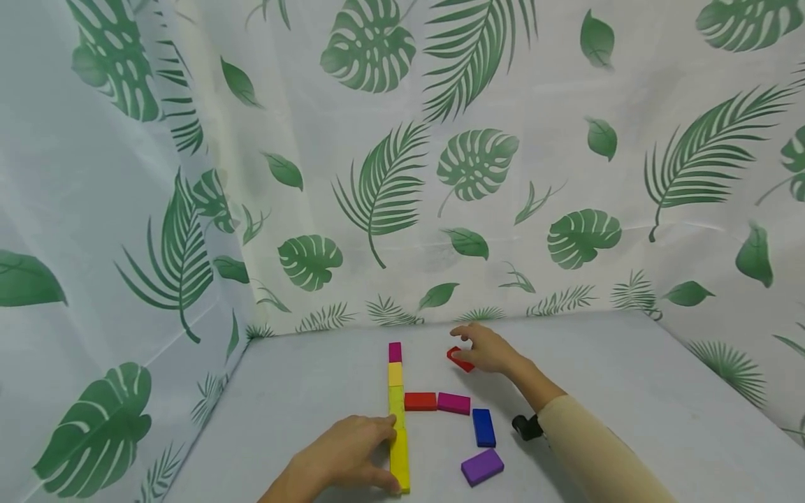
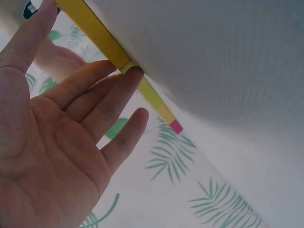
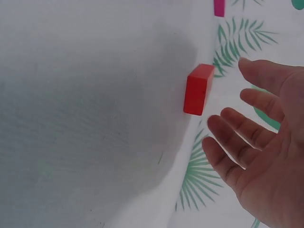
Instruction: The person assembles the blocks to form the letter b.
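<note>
A straight row of blocks runs away from me: a long yellow block [image 1: 400, 464] nearest, a paler yellow block [image 1: 396, 398], a yellow-orange block [image 1: 395, 374] and a magenta block [image 1: 395, 352] at the far end. My left hand [image 1: 342, 454] touches the row's left side, its thumb by the near end and its fingertips further up; in the left wrist view those fingers are nearly straight. Over a separate red block [image 3: 195, 92] at the back, my right hand [image 1: 490, 351] hovers with spread fingers, apart from it in the right wrist view.
Right of the row, a red block [image 1: 420, 402], a magenta block [image 1: 454, 403], a blue block [image 1: 483, 427] and a purple block [image 1: 482, 467] form a curve. A black device [image 1: 527, 427] sits at my right wrist. Leaf-patterned sheets [image 1: 402, 279] wall the white table.
</note>
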`<action>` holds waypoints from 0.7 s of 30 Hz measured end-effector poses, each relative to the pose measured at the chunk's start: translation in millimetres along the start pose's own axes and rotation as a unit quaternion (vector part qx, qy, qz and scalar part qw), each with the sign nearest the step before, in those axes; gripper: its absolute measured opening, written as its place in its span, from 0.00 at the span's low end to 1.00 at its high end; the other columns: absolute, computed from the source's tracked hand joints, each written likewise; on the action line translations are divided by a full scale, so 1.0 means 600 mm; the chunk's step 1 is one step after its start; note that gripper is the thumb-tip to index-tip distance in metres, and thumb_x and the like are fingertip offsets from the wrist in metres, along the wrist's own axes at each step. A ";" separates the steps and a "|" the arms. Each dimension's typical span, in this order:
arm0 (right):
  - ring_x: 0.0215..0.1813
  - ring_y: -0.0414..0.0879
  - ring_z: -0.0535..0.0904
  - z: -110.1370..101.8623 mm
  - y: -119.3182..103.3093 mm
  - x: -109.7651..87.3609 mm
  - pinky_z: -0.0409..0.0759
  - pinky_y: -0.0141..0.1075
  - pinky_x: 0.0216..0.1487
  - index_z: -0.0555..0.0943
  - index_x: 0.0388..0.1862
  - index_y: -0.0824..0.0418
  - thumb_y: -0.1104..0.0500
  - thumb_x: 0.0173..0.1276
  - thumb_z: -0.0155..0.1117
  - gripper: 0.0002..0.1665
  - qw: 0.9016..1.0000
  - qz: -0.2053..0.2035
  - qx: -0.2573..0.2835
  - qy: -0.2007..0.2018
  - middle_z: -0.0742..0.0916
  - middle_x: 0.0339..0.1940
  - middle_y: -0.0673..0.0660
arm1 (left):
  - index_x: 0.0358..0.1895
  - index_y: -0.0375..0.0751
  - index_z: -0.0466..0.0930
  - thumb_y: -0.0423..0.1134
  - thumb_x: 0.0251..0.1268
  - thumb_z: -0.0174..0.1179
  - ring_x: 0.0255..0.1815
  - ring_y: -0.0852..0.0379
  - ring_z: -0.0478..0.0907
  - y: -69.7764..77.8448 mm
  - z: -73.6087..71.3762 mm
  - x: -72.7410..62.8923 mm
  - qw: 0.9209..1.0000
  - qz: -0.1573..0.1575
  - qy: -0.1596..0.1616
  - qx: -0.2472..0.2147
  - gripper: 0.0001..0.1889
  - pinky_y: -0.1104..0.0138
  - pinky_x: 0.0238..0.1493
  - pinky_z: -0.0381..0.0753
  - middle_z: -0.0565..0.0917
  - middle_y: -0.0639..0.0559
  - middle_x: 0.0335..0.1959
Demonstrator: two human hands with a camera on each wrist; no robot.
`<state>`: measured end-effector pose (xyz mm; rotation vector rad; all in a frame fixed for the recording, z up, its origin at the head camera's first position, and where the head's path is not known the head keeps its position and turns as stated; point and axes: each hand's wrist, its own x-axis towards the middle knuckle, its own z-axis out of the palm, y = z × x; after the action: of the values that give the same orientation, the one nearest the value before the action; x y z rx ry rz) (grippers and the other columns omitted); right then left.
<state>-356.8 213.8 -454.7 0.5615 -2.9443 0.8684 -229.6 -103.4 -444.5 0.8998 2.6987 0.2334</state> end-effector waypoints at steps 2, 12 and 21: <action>0.56 0.58 0.81 0.000 0.000 0.002 0.86 0.49 0.51 0.79 0.69 0.61 0.57 0.71 0.70 0.28 1.000 0.014 0.003 -0.009 0.84 0.58 0.67 | 0.63 0.57 0.84 0.70 0.50 0.74 0.67 0.59 0.80 0.000 0.000 0.000 1.000 0.000 0.000 -0.001 0.37 0.57 0.69 0.80 0.81 0.59 0.70; 0.47 0.48 0.78 0.005 0.009 0.007 0.82 0.38 0.41 0.79 0.69 0.59 0.56 0.71 0.71 0.29 0.999 0.027 -0.009 -0.039 0.84 0.49 0.61 | 0.62 0.57 0.84 0.70 0.50 0.74 0.67 0.59 0.79 0.000 0.001 -0.001 1.000 0.002 0.001 0.005 0.37 0.57 0.69 0.80 0.81 0.58 0.70; 0.45 0.47 0.78 0.013 0.012 0.010 0.83 0.42 0.47 0.81 0.66 0.60 0.55 0.70 0.73 0.28 0.997 0.031 -0.028 -0.060 0.86 0.45 0.54 | 0.63 0.55 0.84 0.70 0.50 0.74 0.68 0.59 0.79 0.002 -0.003 -0.005 1.000 0.012 0.007 0.009 0.38 0.57 0.70 0.79 0.80 0.56 0.71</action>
<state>-364.2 213.5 -464.2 0.5397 -3.0996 0.7796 -227.2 -104.6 -442.1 0.9394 2.7087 0.2232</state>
